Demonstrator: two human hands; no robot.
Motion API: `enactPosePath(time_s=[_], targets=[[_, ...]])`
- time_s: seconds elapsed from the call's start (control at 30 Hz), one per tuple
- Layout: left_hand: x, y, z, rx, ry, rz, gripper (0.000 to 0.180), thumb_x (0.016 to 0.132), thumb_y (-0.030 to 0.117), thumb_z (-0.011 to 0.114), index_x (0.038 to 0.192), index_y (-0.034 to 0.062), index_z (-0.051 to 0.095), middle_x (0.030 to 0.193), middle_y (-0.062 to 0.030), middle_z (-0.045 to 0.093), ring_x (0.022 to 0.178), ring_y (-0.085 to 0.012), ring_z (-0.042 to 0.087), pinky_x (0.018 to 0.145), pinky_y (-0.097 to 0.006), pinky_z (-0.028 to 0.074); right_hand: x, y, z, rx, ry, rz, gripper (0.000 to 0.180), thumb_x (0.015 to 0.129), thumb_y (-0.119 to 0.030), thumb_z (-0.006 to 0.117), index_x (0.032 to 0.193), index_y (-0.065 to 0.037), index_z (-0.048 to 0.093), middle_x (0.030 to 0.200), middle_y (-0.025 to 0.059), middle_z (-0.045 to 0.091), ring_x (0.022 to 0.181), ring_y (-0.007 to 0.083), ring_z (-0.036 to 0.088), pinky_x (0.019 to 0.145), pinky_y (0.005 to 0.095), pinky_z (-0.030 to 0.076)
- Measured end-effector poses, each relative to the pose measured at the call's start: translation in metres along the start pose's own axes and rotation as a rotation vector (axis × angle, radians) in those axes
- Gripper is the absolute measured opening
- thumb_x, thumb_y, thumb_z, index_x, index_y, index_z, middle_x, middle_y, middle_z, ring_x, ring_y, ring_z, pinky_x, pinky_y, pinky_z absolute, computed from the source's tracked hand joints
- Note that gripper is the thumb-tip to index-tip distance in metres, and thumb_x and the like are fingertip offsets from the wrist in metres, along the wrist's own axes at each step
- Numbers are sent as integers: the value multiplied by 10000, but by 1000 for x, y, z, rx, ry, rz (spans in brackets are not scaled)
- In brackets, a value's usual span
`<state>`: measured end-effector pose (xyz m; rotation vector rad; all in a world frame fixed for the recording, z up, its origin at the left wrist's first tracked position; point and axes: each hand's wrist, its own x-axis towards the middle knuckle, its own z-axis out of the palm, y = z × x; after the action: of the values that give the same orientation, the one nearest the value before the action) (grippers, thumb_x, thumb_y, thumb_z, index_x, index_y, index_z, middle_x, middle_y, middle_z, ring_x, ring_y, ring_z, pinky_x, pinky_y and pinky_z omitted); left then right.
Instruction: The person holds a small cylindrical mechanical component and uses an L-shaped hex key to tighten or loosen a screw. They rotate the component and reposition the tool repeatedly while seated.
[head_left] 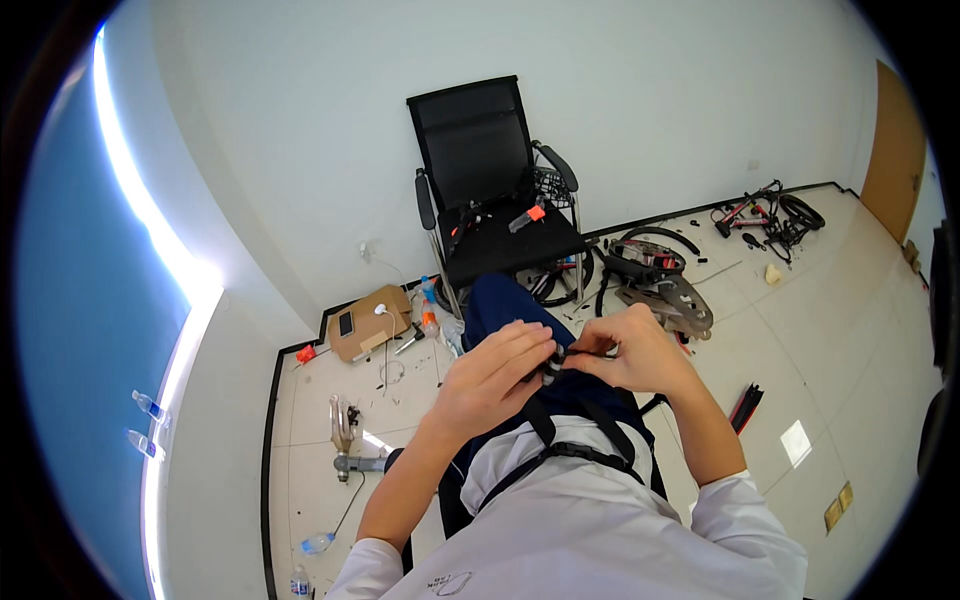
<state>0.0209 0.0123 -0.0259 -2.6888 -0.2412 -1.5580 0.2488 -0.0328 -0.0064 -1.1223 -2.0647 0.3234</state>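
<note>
Head view shows a small black and silver metal part (556, 362), possibly a short run of chain or a fitting, held above the lap just below picture centre. The left hand (497, 375) pinches its near end with curled fingertips; the right hand (630, 350) closes on the other end from 3 o'clock. What the part is exactly is too small to tell. Judging by both hands on it, the fiddling is midway, nothing yet set down. At 12 o'clock stands a black mesh office chair (490, 190) carrying tools; at 2 o'clock lie black bicycle tyres and frame pieces (655, 270) on the pale tiled floor (830, 340); at 10 o'clock a brown cardboard box (370, 322).
</note>
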Motion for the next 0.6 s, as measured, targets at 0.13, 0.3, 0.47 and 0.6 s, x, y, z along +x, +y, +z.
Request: enactPosePath(time_s=[0.13,0.3,0.47,0.6], targets=[[-4,3,13,15,135,-48,450,661,-62,802,1096,-35,688,1144,-166,697,1071,-327,681,947,-399,553,-1,-6,2,-54,96,1,151,809,-138,781,846,-10,710,724,105,712,623,212,692,595,292,538],[-6,0,15,62,207,-57,420,683,-29,858,1072,-45,699,1117,-190,712,1045,-327,700,920,-390,563,0,-11,-2,82,61,10,179,866,-130,692,990,-2,708,811,150,717,686,282,701,631,340,539],[-7,-4,12,68,184,-9,430,675,-22,868,1066,-52,693,1105,-191,714,1020,-330,707,900,-388,567,-2,-1,-7,123,-133,35,216,910,-129,617,1050,16,695,849,168,721,731,313,703,679,372,548],[-7,-4,14,43,197,-28,433,666,-18,875,1056,-57,690,1089,-191,715,988,-317,716,868,-368,576,-2,5,-7,58,-136,-17,214,912,-143,623,1024,22,700,818,176,710,716,338,690,665,388,536]])
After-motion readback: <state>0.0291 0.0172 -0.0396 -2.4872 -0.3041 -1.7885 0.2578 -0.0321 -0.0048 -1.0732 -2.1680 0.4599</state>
